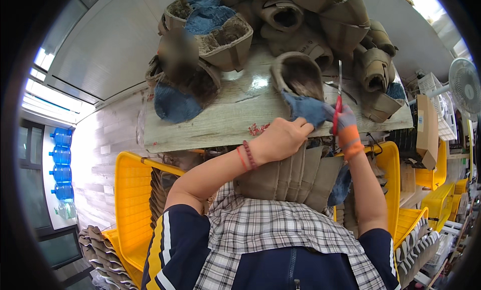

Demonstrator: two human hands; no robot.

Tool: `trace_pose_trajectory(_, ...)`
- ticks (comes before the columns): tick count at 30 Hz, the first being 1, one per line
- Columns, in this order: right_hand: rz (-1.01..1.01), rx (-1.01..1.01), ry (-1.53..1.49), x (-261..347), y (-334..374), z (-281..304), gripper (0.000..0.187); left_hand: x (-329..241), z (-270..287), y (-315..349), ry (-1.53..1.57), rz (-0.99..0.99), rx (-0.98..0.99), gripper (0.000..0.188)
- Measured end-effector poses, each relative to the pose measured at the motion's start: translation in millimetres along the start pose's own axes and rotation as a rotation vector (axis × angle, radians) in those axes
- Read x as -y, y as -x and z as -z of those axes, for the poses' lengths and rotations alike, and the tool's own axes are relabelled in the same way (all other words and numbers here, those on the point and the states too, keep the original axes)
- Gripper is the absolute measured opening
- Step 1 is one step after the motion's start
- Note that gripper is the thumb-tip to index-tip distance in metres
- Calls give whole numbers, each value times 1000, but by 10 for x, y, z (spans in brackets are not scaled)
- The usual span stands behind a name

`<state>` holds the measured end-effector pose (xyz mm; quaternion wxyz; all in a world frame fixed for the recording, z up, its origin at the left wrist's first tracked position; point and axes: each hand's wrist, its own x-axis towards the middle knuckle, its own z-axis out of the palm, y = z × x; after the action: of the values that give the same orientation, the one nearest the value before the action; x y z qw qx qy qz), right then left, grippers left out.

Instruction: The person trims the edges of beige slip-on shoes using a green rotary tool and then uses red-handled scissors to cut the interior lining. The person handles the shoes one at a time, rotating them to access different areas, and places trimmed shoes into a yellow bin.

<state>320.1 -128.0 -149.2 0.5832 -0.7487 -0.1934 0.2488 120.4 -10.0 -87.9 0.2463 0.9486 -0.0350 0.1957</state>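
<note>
A tan boot upper with brown fur inside lies on the table in front of me. A flap of blue fuzzy lining hangs out of its near side. My left hand is bare and pinches the lower edge of that flap. On my right hand is a grey and orange glove. It is closed round the red handles of a pair of scissors, whose blades point away from me, beside the boot upper. The gloved fingertips also lie against the blue lining; whether they grip it is hard to tell.
Tan boot uppers are heaped at the table's far side, some with blue lining showing. Red scraps dot the wooden table. Stacked tan pieces lie across my lap. Yellow baskets flank me, and a white fan stands right.
</note>
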Motion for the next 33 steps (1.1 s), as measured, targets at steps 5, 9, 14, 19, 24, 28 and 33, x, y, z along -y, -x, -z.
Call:
trace_pose_trajectory(5, -135, 121, -130, -96, -248, -139, 48, 461, 422, -137, -43, 456, -540, 33)
trace_pose_trajectory(9, 90, -131, 288, -78, -403, -293, 51, 1208, 437, -297, -329, 577, -511, 47)
trace_pose_trajectory(14, 186, -196, 534, 115, -445, -437, 52, 1676, 406, -262, -148, 906, 37, 45)
trace_pose_trajectory(19, 596, -424, 260, 690, -156, -304, 35, 1254, 523, -84, -14, 950, -189, 52)
trace_pose_trajectory(24, 696, -131, 708, 1186, 504, -287, 33, 795, 729, 170, 122, 914, -456, 70)
trace_pose_trajectory(28, 740, 94, 930, 1114, 679, -508, 35, 447, 851, 303, 179, 943, -567, 74)
trace_pose_trajectory(33, 773, 118, 1139, 1187, 670, -787, 37, 40, 1003, 461, 75, 783, -726, 77)
